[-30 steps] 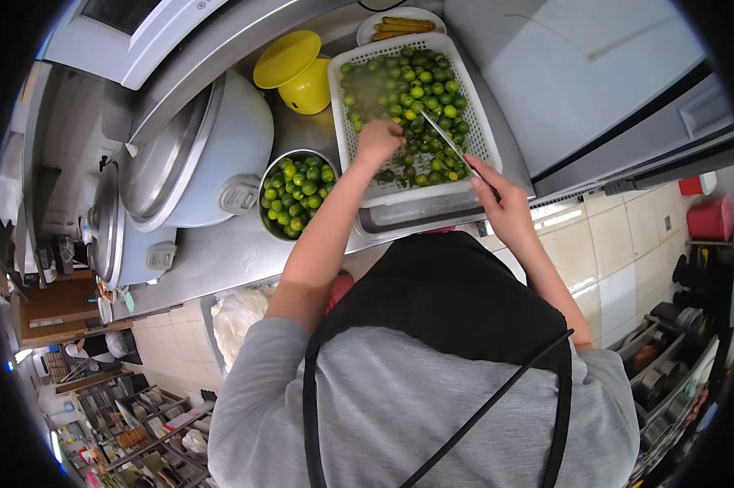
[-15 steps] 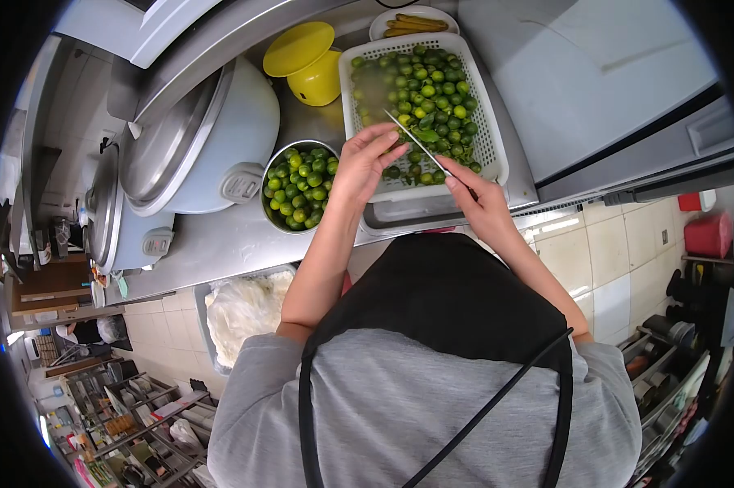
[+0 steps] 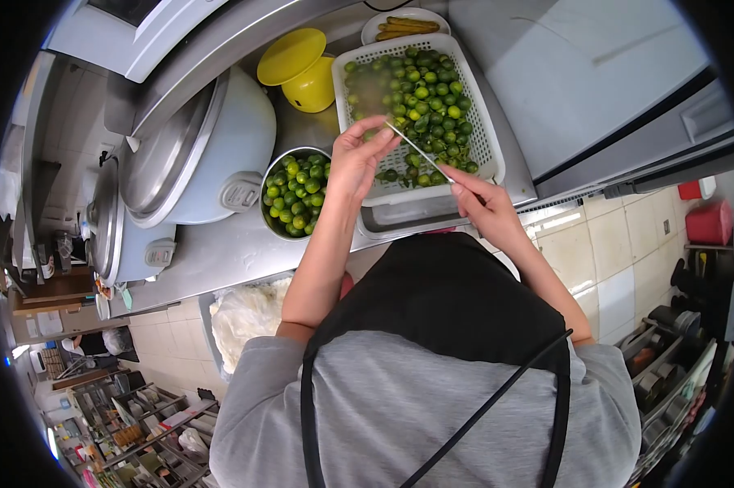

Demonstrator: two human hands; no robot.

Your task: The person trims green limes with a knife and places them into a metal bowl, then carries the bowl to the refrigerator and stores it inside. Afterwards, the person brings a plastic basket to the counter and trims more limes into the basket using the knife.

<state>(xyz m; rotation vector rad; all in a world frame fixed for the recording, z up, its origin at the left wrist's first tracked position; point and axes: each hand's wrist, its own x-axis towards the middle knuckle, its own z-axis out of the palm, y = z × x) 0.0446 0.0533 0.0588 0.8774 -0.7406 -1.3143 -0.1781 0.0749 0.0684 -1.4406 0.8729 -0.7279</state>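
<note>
My right hand [image 3: 482, 203] is closed around the handle of a slim knife [image 3: 422, 153], whose narrow metal blade slants up and left. The blade's tip reaches the fingertips of my left hand [image 3: 364, 156], which are drawn together. Whatever they pinch is too small or hidden to make out. Both hands are over the near part of a white perforated basket [image 3: 487, 134] holding many small green limes [image 3: 432, 98]. Left of my forearm stands a round metal bowl [image 3: 264, 213] filled with more limes [image 3: 295, 193].
A yellow container [image 3: 310, 85] with a flared top stands behind the bowl. Large rice cookers [image 3: 241, 138] line the counter's left. Beyond the basket is a white plate [image 3: 373, 31] with brown sticks. A tub of whitish material [image 3: 249, 317] sits below the counter edge.
My left fingertips have closed in on the blade's tip, and the knife has shifted slightly down. The green leaf seen beside the blade earlier no longer shows. The view has tilted slightly.
</note>
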